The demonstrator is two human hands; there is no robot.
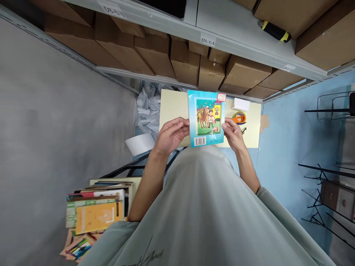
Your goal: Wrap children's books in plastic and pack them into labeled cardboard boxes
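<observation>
A light-blue children's book (208, 118) is held up in front of me. Its cover shows a horse and a figure in a green scene, with a barcode at the lower left and a red-edged sticker at the upper right. My left hand (173, 135) pinches the book's left edge. On the opposite edge, my right hand (233, 133) grips it between thumb and fingers. Behind the book lies a pale yellow tabletop (173, 105), partly hidden by it. Just past my right hand sit an orange tape roll (240, 118) and a white box (241, 105).
Shelves with cardboard boxes (184, 61) run above the table; a yellow-black cutter (275, 31) lies on the upper one. To the left are crumpled plastic wrap (148, 107) and a large white roll (140, 144). Stacked books (97, 218) stand at lower left. Black wire racks (318, 168) line the right.
</observation>
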